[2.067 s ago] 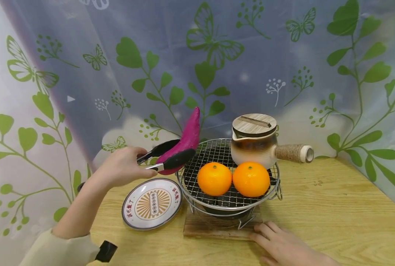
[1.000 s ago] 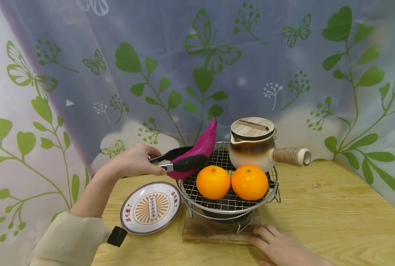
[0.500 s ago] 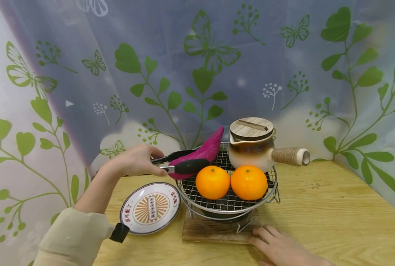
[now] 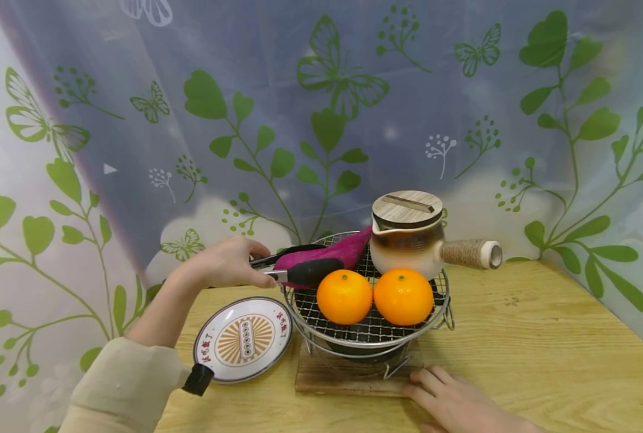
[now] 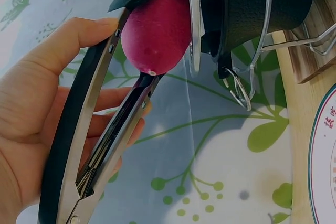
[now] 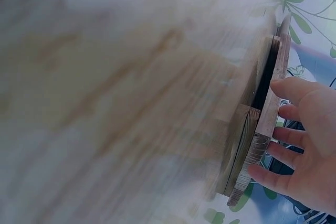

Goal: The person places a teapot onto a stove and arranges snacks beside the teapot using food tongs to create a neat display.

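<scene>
My left hand (image 4: 226,263) grips a pair of tongs (image 4: 315,272) with black tips and metal arms. Between the tips lies a purple sweet potato (image 4: 348,248), low over the left side of the round wire grill rack (image 4: 378,334), its pointed end towards the pot. In the left wrist view the thumb and fingers of the hand (image 5: 31,103) press the arms of the tongs (image 5: 73,124) from both sides, and the blunt end of the sweet potato (image 5: 157,35) is against the rack's rim. With its fingers extended, my right hand (image 4: 451,394) touches the wooden board (image 4: 348,380) under the grill.
Two oranges (image 4: 344,297) sit side by side at the front of the rack. Behind them stands a lidded clay pot (image 4: 405,246), its rope-wrapped handle (image 4: 464,252) jutting right. A patterned plate (image 4: 243,340) lies left of the grill. A printed curtain (image 4: 278,120) hangs behind.
The tongs have carried the sweet potato rightward over the rack, and its raised pointed end has tilted down to lie nearly flat beside the pot. My right hand has stayed at the board.
</scene>
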The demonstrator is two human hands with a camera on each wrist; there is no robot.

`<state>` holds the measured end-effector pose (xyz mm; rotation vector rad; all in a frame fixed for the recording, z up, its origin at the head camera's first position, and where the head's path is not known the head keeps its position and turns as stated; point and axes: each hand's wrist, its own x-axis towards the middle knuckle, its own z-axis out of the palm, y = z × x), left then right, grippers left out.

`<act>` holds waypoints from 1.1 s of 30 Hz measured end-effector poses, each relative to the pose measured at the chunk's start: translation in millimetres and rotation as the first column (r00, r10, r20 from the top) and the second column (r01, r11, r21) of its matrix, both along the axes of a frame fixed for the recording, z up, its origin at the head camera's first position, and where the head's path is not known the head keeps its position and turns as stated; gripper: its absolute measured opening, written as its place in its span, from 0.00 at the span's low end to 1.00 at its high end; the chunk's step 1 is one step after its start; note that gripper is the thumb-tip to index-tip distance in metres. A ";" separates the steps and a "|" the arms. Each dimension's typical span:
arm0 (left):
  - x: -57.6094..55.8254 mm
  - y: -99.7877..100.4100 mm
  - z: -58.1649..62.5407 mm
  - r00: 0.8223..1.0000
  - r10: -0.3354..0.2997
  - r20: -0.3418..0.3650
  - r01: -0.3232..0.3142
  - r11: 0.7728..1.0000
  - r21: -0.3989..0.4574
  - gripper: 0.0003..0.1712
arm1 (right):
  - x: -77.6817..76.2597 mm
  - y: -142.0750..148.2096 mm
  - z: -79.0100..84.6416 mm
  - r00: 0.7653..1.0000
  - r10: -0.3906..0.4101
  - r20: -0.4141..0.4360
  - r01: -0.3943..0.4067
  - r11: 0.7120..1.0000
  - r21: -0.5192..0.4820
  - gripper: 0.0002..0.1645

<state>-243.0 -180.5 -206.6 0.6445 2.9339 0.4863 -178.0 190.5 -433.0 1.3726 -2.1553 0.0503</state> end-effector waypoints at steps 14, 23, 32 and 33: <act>0.5 -4.0 -2.4 1.000 -0.005 0.004 0.005 1.000 0.030 0.39 | 0.4 -0.2 -0.9 1.000 0.002 0.010 -0.002 1.000 -0.004 0.31; 0.2 -7.5 -1.9 1.000 0.000 -0.007 0.000 0.998 0.058 0.39 | 0.4 -0.4 -0.6 1.000 0.004 0.012 -0.004 1.000 -0.007 0.31; 2.7 -7.3 1.9 0.999 -0.009 -0.039 0.010 0.999 0.042 0.36 | 0.3 -0.6 0.5 1.000 0.007 0.016 -0.007 1.000 -0.018 0.31; 3.1 -7.0 2.3 0.999 -0.008 -0.041 0.009 0.999 0.036 0.36 | 0.3 -0.5 0.4 1.000 0.007 0.015 -0.007 1.000 -0.017 0.31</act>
